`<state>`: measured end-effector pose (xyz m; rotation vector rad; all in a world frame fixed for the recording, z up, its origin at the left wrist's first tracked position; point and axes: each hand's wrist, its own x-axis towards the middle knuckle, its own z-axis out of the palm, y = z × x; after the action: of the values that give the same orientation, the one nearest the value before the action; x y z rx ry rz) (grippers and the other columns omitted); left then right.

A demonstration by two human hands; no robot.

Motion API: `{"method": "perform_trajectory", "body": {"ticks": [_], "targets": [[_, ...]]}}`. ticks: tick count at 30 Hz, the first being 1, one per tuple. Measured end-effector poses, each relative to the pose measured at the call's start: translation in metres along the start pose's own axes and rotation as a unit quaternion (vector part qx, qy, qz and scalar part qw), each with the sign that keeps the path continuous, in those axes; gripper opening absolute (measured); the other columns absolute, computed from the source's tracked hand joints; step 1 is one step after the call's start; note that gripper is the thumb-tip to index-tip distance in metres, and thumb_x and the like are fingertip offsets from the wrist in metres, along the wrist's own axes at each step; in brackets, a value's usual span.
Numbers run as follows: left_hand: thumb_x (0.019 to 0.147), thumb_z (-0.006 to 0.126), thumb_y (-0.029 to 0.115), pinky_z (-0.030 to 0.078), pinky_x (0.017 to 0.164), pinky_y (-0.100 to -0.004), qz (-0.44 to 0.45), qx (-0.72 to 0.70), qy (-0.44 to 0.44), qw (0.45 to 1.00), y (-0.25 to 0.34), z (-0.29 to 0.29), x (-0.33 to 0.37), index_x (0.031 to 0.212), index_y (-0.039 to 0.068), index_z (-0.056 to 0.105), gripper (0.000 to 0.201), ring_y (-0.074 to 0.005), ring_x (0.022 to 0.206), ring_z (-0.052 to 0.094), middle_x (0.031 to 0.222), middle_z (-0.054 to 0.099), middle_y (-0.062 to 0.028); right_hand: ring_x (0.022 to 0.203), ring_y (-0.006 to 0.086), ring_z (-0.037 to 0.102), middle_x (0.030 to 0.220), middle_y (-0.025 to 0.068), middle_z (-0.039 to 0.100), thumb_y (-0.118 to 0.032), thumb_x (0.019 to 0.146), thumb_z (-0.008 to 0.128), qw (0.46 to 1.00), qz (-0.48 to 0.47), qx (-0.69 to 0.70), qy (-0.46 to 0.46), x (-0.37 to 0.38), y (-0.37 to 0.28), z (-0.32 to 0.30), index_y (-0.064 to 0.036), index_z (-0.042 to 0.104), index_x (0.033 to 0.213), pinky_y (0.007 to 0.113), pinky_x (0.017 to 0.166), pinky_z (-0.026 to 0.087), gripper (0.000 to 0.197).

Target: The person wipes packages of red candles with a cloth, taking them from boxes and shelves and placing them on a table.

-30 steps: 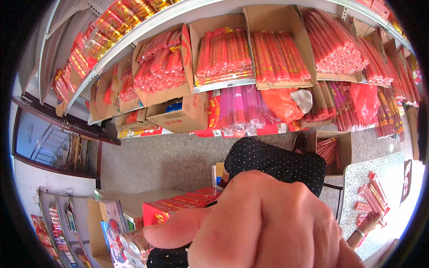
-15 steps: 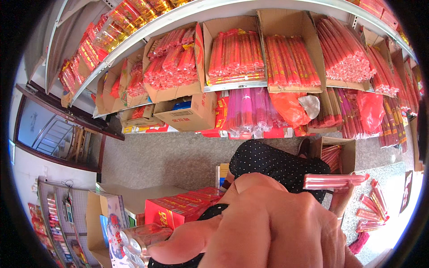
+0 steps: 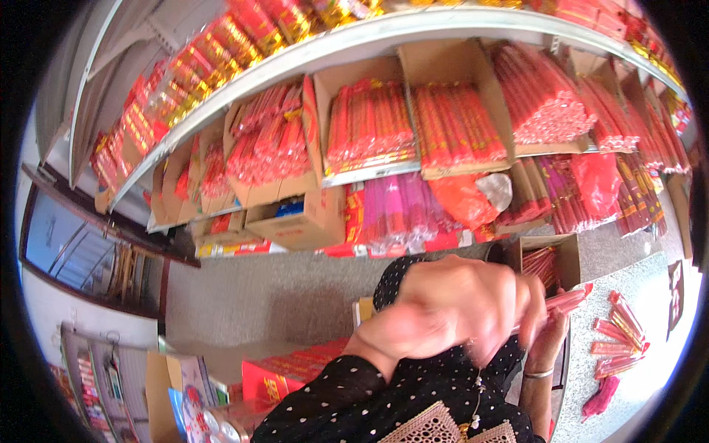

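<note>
Near the right side, my right hand (image 3: 548,341), a bracelet on its wrist, is closed around a slim clear-wrapped packet of red sticks (image 3: 569,299). My left hand (image 3: 461,299) reaches across from the lower left in a black dotted sleeve. Its bent fingers overlap the packet's left end and are smeared by motion; whether they grip it cannot be made out. Several similar packets (image 3: 620,336) lie fanned out on the pale speckled tabletop (image 3: 583,284) beside my right hand. A crumpled dark-pink thing (image 3: 600,399) lies just below them.
Ahead, shelving (image 3: 369,177) holds open cartons of red stick bundles (image 3: 369,122). Purple bundles (image 3: 399,210) and a red plastic bag (image 3: 461,199) sit lower. An open carton (image 3: 569,262) stands beyond the tabletop. A red box (image 3: 269,387) and clear-wrapped cans (image 3: 221,428) are at lower left.
My left hand has moved away from close to the camera and over to the packet, covering its left end. The packet, still in my right hand, has tilted up at its right end. The view has shifted.
</note>
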<state>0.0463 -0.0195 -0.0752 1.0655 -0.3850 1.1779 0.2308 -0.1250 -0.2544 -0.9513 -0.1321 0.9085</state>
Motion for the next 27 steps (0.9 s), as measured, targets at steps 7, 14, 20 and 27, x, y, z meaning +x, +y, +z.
{"method": "perform_trajectory", "body": {"ticks": [7, 14, 20, 27], "targets": [[0.073, 0.071, 0.034, 0.044, 0.087, -0.0403, -0.271, 0.641, -0.219, 0.684, -0.092, -0.051, -0.104, 0.136, 0.002, 0.028, 0.083, -0.0341, 0.107, 0.049, 0.126, 0.039, -0.0188, 0.058, 0.0103, 0.053, 0.084, 0.0031, 0.055, -0.010, 0.082, 0.054, 0.998, 0.002, -0.038, -0.049, 0.002, 0.001, 0.007, -0.0027, 0.041, 0.126, 0.022, 0.042, 0.042, 0.047], [0.079, 0.064, 0.026, 0.047, 0.084, -0.0436, -0.485, 0.534, -0.187, 0.667, -0.089, -0.046, -0.118, 0.139, 0.002, 0.019, 0.078, -0.0389, 0.100, 0.055, 0.120, 0.046, -0.0223, 0.052, 0.0130, 0.051, 0.081, 0.0065, 0.055, -0.004, 0.079, 0.053, 0.994, 0.027, -0.080, -0.076, -0.001, 0.004, 0.011, 0.0005, 0.041, 0.122, 0.024, 0.041, 0.043, 0.044], [0.080, 0.063, 0.018, 0.046, 0.088, -0.0373, -0.437, 0.484, -0.084, 0.753, -0.088, -0.056, -0.136, 0.134, 0.003, 0.032, 0.064, -0.0293, 0.107, 0.056, 0.123, 0.050, -0.0201, 0.060, 0.0136, 0.055, 0.083, 0.0063, 0.056, -0.011, 0.083, 0.059, 0.982, 0.035, -0.103, -0.153, -0.002, 0.004, 0.020, 0.0008, 0.044, 0.117, 0.025, 0.048, 0.046, 0.038], [0.082, 0.064, 0.012, 0.042, 0.081, -0.0246, -0.387, 0.342, 0.051, 0.855, -0.067, -0.085, -0.158, 0.133, 0.000, 0.036, 0.059, -0.0094, 0.091, 0.050, 0.105, 0.052, -0.0020, 0.068, 0.0134, 0.057, 0.082, 0.0083, 0.059, -0.038, 0.091, 0.051, 0.937, 0.013, -0.219, -0.273, 0.051, -0.022, 0.027, 0.0037, 0.049, 0.112, 0.027, 0.061, 0.049, 0.046]]}}
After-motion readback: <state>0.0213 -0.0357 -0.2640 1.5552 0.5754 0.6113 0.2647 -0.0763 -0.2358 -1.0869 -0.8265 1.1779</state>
